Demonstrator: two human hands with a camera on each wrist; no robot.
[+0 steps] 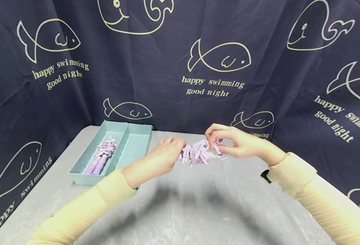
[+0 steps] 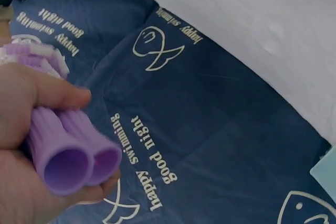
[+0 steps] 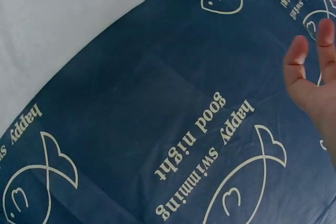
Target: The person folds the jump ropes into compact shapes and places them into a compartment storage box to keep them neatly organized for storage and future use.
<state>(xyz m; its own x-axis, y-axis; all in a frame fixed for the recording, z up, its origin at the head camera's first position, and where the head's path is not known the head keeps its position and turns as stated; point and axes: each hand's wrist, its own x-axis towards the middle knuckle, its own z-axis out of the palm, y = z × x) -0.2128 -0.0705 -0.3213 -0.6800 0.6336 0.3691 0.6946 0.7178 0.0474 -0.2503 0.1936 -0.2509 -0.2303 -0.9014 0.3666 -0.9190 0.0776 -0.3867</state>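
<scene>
A bundled purple-and-white beaded jump rope (image 1: 199, 152) is held up over the table between both hands. My left hand (image 1: 162, 156) grips it by its two hollow purple handles (image 2: 65, 163), whose open ends face the left wrist camera. At the other end of the bundle, my right hand (image 1: 236, 141) pinches the beads between thumb and fingers. Two of its fingers (image 3: 296, 59) stand apart from the beads in the right wrist view. A second beaded jump rope (image 1: 106, 148) lies folded in the left compartment of a light teal tray (image 1: 86, 179), handles toward the near end.
The tray stands at the left of the grey table (image 1: 180, 217), split lengthwise by a divider. Its right compartment (image 1: 135, 144) is partly behind my left arm. A dark blue curtain (image 1: 167, 68) with fish prints surrounds the table at the back and sides.
</scene>
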